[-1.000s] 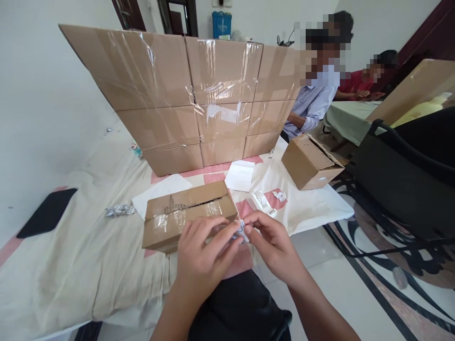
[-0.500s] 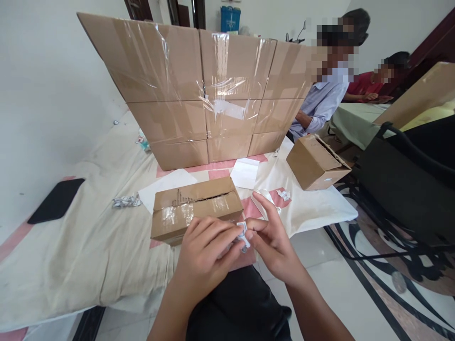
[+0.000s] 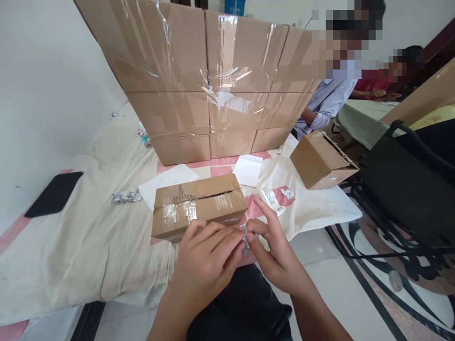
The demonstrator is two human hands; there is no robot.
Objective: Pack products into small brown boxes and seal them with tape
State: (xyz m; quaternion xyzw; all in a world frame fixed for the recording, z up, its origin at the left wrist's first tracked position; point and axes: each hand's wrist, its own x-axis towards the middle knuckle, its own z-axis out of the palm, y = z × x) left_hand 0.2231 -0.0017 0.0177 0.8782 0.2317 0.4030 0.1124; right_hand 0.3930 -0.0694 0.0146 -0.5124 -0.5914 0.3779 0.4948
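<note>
My left hand (image 3: 208, 258) and my right hand (image 3: 273, 251) meet in front of me and both pinch a small white printed paper piece (image 3: 244, 235) between their fingertips. Just beyond the hands a taped brown cardboard box (image 3: 197, 206) lies on the cream sheet (image 3: 71, 246). A white tape dispenser (image 3: 268, 198) sits to the right of that box, close to my right hand's raised fingers. My dark trousers (image 3: 241, 308) show below the hands.
A wall of stacked taped cartons (image 3: 213, 80) stands behind. A smaller open carton (image 3: 320, 161) lies right. White paper sheets (image 3: 247, 169), crumpled scraps (image 3: 124, 196) and a black flat object (image 3: 53, 193) lie on the sheet. Two seated people (image 3: 327, 102) are at back right; a black bag (image 3: 408, 180) stands right.
My hands stayed together on the small paper piece, turning it slightly; my right index finger lifted. The camera tilted down and drifted a little, so the cartons appear higher and closer.
</note>
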